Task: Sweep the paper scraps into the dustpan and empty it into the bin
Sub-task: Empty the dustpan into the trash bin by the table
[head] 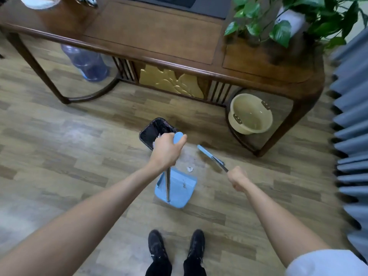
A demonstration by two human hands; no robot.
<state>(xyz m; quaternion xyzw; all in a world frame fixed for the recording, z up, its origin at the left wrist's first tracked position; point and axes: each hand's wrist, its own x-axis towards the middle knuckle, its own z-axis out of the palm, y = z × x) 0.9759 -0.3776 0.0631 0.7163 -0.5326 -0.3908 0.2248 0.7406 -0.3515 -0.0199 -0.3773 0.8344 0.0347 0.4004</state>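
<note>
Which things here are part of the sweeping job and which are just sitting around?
Part of the job:
- blue plastic dustpan, left hand on its handle
- blue-headed broom, in right hand
- white paper scrap on the floor
- black lined bin

Just lying about:
- cream plastic basin
- clear blue water jug
- leafy green potted plant
- dark wooden table

Your dustpan point(177, 188) sits on the floor point(79, 156) ahead of your shoes point(176, 246), bin point(154, 131) just behind it, one scrap point(190, 169) between them, broom point(211, 157) to the right.
</note>
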